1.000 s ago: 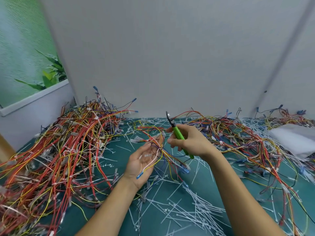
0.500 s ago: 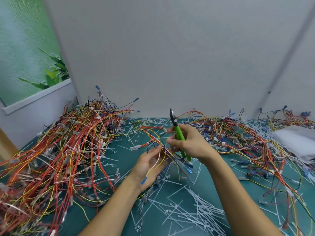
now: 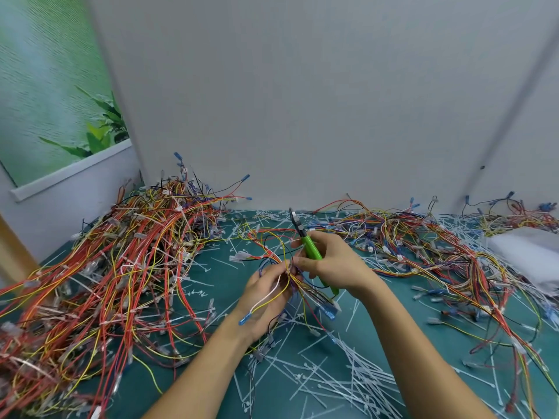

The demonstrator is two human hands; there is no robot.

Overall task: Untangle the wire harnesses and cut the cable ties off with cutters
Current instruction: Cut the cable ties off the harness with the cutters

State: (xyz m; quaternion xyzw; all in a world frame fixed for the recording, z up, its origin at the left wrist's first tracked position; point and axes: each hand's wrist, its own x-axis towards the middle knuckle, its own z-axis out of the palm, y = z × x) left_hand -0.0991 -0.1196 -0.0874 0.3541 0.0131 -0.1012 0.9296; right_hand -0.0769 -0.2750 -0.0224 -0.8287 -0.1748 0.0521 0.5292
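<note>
Your left hand point(image 3: 266, 300) lies palm up over the middle of the green table point(image 3: 211, 267), its fingers curled round a small wire harness point(image 3: 279, 290) of yellow, white, red and blue strands. A blue terminal point(image 3: 243, 321) on one strand hangs across your wrist. Your right hand point(image 3: 335, 261) sits just beside the left, a little higher, and grips the green-handled cutters point(image 3: 311, 249) in a closed fist. The dark blades point up and away from you, toward the grey wall point(image 3: 302, 101), and the handle ends stick out below your palm. The fingertips of your right hand touch the harness where its wires gather, right at your left fingertips. Whether a tie sits at that spot is too small to tell. A large heap of red, orange and yellow harnesses point(image 3: 121, 282) fills the left side of the table. A looser tangle point(image 3: 438, 246) spreads along the right side toward a white cloth-like bundle point(image 3: 532, 258). Cut white cable ties point(image 3: 348, 382) lie scattered on the table near you, between and under your forearms. A leafy green plant picture point(image 3: 99, 137) shows at the upper left.
</note>
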